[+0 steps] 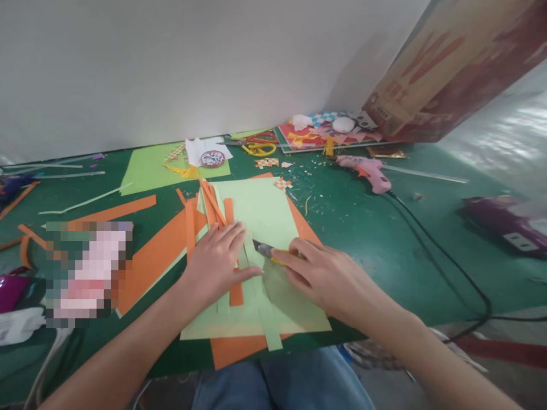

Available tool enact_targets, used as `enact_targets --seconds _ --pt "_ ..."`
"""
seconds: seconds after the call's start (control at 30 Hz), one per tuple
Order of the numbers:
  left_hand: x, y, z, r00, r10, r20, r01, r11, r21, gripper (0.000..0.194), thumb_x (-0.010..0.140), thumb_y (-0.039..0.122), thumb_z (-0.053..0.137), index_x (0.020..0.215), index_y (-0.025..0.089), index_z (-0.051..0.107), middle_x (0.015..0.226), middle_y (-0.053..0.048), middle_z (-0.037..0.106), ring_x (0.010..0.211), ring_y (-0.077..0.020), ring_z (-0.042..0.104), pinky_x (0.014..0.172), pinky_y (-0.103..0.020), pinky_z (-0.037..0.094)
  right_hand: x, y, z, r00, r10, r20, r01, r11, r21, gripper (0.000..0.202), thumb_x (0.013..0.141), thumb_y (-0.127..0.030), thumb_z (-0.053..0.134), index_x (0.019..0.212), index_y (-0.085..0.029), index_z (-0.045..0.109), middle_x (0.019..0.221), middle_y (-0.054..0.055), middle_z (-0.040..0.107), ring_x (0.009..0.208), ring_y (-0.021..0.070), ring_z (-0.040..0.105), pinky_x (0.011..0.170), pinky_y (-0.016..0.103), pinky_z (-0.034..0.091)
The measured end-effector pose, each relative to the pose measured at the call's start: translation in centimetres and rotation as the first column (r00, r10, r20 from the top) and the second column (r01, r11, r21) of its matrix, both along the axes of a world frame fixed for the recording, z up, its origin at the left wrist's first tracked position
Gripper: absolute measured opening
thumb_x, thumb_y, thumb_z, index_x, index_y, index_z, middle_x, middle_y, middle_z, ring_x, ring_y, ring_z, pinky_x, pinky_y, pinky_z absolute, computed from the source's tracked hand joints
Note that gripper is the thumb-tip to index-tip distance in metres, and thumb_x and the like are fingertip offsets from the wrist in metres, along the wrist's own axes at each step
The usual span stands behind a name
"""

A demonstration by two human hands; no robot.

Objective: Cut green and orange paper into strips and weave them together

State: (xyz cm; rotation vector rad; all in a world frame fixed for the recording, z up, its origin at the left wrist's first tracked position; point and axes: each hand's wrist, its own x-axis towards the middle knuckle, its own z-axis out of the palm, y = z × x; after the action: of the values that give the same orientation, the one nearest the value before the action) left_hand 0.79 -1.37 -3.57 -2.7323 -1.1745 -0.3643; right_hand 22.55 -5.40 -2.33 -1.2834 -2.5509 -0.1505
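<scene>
My right hand point(320, 270) is closed around a yellow utility knife point(280, 257), its dark blade pointing up and left, just over a pale green paper sheet point(299, 307). Whether the blade touches the paper I cannot tell. My left hand point(217, 256) lies flat with thumb stretched out, pressing on the sheet and on orange paper strips point(236, 293) woven or laid along it. A loose pale green strip point(269, 327) runs from near the left thumb past the sheet's lower edge. Orange paper point(239, 348) shows underneath.
Left lie more orange sheets point(154, 262) and a blurred-out object point(89, 273). Behind are scissors point(260, 149), a round patterned disc point(212, 159) and green paper point(145, 165). A pink glue gun point(367, 171) with a black cord point(440, 250) lies right, near a purple device point(504, 222) and a cardboard box point(448, 74).
</scene>
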Motion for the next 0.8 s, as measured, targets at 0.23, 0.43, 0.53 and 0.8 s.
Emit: enact_targets --seconds 0.23,0.43,0.53,0.8 --pt "0.1 -0.1 0.0 1.000 -0.012 0.004 0.012 0.999 0.042 0.069 0.086 0.063 0.041 0.121 0.005 0.055 0.127 -0.017 0.057 0.118 -0.0283 0.054 0.100 -0.045 0.043 -0.3 1.2 -0.3 1.000 -0.027 0.014 0.027 1.000 -0.008 0.028 0.089 -0.020 0.045 0.107 -0.018 0.065 0.080 0.005 0.058 0.058 0.0119 0.052 0.051 0.025 0.037" --pt "0.1 -0.1 0.0 1.000 -0.014 0.012 0.013 1.000 0.026 0.066 0.084 0.059 0.048 0.123 0.005 0.054 0.128 -0.018 0.057 0.119 -0.0289 0.054 0.100 -0.045 0.043 -0.7 2.2 0.0 0.997 -0.049 0.053 0.053 0.996 -0.075 0.030 0.089 -0.020 0.044 0.113 -0.018 0.062 0.085 0.006 0.058 0.062 0.0128 0.053 0.054 0.025 0.038" --pt "0.1 -0.1 0.1 1.000 -0.014 0.022 0.013 1.000 0.019 0.065 0.084 0.060 0.049 0.123 0.007 0.054 0.128 -0.017 0.057 0.119 -0.0286 0.054 0.101 -0.045 0.042 -0.9 2.6 0.4 0.994 -0.066 0.082 0.076 0.990 -0.118 0.030 0.090 -0.020 0.043 0.114 -0.019 0.061 0.087 0.007 0.058 0.065 0.0131 0.053 0.053 0.025 0.036" --pt "0.0 -0.2 0.1 1.000 -0.003 0.027 0.003 1.000 -0.004 0.065 0.083 0.061 0.048 0.121 0.009 0.055 0.129 -0.017 0.056 0.120 -0.0285 0.053 0.103 -0.045 0.040 -1.3 3.7 0.9 0.987 -0.079 0.140 0.105 0.977 -0.187 0.031 0.094 -0.024 0.039 0.116 -0.019 0.060 0.091 0.007 0.058 0.069 0.0140 0.054 0.054 0.026 0.033"
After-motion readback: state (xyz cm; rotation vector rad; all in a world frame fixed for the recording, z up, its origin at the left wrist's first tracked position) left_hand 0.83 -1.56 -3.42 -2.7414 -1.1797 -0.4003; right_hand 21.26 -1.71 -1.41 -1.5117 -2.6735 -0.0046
